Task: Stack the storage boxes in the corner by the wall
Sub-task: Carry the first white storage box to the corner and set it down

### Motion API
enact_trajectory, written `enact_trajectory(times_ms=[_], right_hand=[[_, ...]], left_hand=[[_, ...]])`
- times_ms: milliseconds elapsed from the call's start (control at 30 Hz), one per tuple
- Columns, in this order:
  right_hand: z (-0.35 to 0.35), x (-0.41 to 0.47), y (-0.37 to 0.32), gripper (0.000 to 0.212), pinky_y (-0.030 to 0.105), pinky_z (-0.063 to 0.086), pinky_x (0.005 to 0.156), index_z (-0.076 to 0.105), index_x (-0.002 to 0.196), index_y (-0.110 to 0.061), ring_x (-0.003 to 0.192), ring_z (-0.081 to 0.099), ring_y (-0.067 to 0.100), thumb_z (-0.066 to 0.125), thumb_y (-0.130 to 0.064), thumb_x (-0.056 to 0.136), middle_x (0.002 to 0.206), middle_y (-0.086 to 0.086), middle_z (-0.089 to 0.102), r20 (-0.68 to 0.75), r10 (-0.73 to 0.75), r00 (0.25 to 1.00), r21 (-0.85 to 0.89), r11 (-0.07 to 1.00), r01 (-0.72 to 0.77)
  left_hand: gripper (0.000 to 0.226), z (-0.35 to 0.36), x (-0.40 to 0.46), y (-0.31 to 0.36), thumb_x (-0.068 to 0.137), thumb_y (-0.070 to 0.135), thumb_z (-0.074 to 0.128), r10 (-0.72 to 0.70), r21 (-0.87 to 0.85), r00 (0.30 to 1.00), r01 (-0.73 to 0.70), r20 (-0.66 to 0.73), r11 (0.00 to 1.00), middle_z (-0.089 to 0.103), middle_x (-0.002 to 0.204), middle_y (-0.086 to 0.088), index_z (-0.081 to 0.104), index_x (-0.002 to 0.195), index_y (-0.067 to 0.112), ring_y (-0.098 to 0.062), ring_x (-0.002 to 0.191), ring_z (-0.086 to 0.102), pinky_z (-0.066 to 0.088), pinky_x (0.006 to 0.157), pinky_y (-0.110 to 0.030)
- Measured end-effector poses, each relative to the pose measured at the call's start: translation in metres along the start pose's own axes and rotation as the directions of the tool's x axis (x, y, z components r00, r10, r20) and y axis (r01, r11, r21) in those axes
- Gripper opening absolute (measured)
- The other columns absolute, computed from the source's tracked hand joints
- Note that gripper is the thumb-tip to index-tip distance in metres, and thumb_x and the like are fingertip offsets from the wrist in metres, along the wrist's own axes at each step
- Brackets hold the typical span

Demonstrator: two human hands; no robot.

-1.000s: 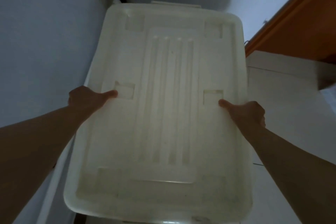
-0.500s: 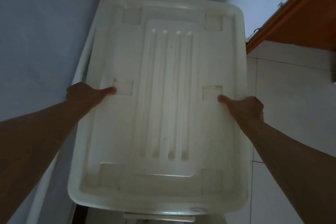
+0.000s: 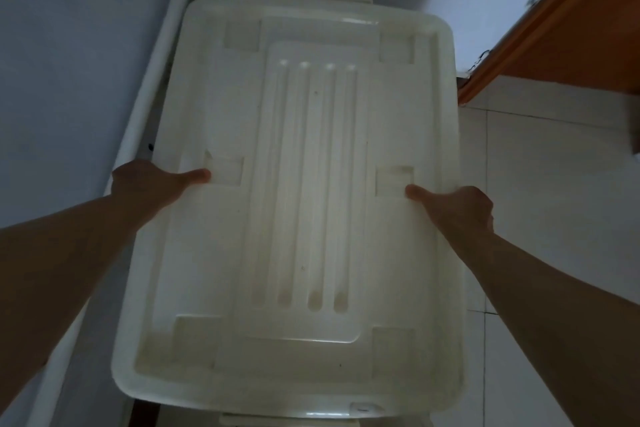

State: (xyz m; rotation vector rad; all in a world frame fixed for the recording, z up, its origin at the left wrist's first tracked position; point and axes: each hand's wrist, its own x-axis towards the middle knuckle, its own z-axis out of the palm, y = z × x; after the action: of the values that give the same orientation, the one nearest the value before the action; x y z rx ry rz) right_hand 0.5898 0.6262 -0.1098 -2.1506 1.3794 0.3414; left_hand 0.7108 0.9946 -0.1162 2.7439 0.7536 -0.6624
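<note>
Against the corner walls, the translucent white ribbed-lid plastic storage box (image 3: 304, 201) is clamped at both side rims by left hand (image 3: 145, 184) and right hand (image 3: 460, 208), fingers curled under. Risk: snagging the white wall pipe (image 3: 156, 80), skewing the stack.

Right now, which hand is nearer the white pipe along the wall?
Left. The left hand grips the box edge right beside the pipe; the right hand holds the opposite edge.

Head cam, steep downward, close over hands (image 3: 453, 208).
</note>
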Motion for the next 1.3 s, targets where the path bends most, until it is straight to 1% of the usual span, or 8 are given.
enact_trajectory(times_ms=[67,433,567,767,867,1067,1200,1300], right_hand=[[0.003,0.001,0.002,0.086,0.035,0.045,0.07,0.059,0.106,0.0,0.095,0.063,0.035,0.075,-0.066,0.054,0.104,0.016,0.065,0.0,0.014,1.0,-0.007,1.0,-0.014],[0.015,0.008,-0.006,0.084,0.038,0.052,0.074,0.06,0.103,-0.001,0.091,0.064,0.033,0.075,-0.066,0.053,0.1,0.014,0.066,-0.022,0.04,0.999,-0.002,0.999,-0.04],[0.017,0.009,-0.011,0.084,0.035,0.046,0.071,0.059,0.107,0.0,0.094,0.063,0.034,0.074,-0.065,0.055,0.104,0.016,0.065,-0.055,0.034,0.998,0.001,0.999,-0.034],[0.023,0.007,-0.014,0.089,0.043,0.051,0.085,0.053,0.117,0.001,0.1,0.062,0.036,0.073,-0.063,0.057,0.112,0.016,0.062,-0.089,0.05,0.995,0.009,0.999,-0.049],[0.022,0.004,-0.014,0.09,0.044,0.049,0.087,0.048,0.122,0.001,0.107,0.059,0.037,0.072,-0.062,0.062,0.119,0.018,0.059,-0.075,0.034,0.997,0.004,0.999,-0.034],[0.009,-0.013,-0.017,0.098,0.053,0.036,0.105,0.017,0.142,-0.004,0.128,0.04,0.04,0.071,-0.05,0.074,0.14,0.023,0.038,0.067,-0.056,0.996,-0.036,0.998,0.058],[-0.015,-0.034,-0.027,0.099,0.05,0.033,0.106,0.01,0.145,-0.004,0.133,0.031,0.04,0.069,-0.046,0.078,0.145,0.024,0.029,0.099,-0.061,0.993,-0.065,0.996,0.068],[-0.039,-0.05,-0.034,0.096,0.048,0.034,0.103,0.012,0.144,-0.004,0.131,0.034,0.039,0.069,-0.042,0.078,0.143,0.023,0.031,0.113,-0.062,0.992,-0.055,0.996,0.068]], left_hand=[[0.111,0.002,0.003,0.001,0.049,0.075,0.07,0.005,0.007,1.0,-0.005,0.001,1.0,0.063,0.111,-0.028,0.054,0.116,-0.012,-0.038,0.101,0.063,0.038,0.06,-0.028],[0.121,0.006,0.023,0.009,0.049,0.077,0.067,0.056,-0.006,0.998,-0.055,0.035,0.998,0.059,0.121,-0.027,0.045,0.129,-0.01,-0.039,0.105,0.061,0.042,0.069,-0.031],[0.123,0.005,0.028,0.014,0.05,0.077,0.067,0.05,0.009,0.998,-0.05,0.03,0.999,0.056,0.125,-0.028,0.042,0.131,-0.011,-0.04,0.11,0.058,0.047,0.081,-0.035],[0.118,0.008,0.03,0.014,0.05,0.073,0.072,0.029,-0.064,1.0,-0.029,0.003,0.998,0.057,0.124,-0.028,0.045,0.129,-0.011,-0.039,0.108,0.059,0.046,0.073,-0.033],[0.116,0.008,0.027,0.017,0.056,0.068,0.073,0.029,-0.078,0.999,-0.027,0.028,0.997,0.051,0.132,-0.027,0.039,0.135,-0.01,-0.04,0.117,0.054,0.048,0.084,-0.038],[0.115,-0.006,0.004,0.032,0.079,0.055,0.064,0.107,0.059,0.988,-0.114,0.111,0.992,0.008,0.157,-0.023,-0.009,0.148,-0.002,-0.038,0.142,0.019,0.024,0.115,-0.046],[0.109,-0.023,-0.036,0.047,0.083,0.051,0.062,0.141,0.127,0.984,-0.155,0.112,0.98,0.002,0.157,-0.023,-0.01,0.148,0.001,-0.038,0.144,0.01,0.015,0.117,-0.049],[0.107,-0.033,-0.072,0.06,0.082,0.047,0.065,0.176,0.096,0.974,-0.191,0.142,0.977,0.007,0.156,-0.024,-0.005,0.149,0.002,-0.039,0.143,0.014,0.019,0.115,-0.05]])
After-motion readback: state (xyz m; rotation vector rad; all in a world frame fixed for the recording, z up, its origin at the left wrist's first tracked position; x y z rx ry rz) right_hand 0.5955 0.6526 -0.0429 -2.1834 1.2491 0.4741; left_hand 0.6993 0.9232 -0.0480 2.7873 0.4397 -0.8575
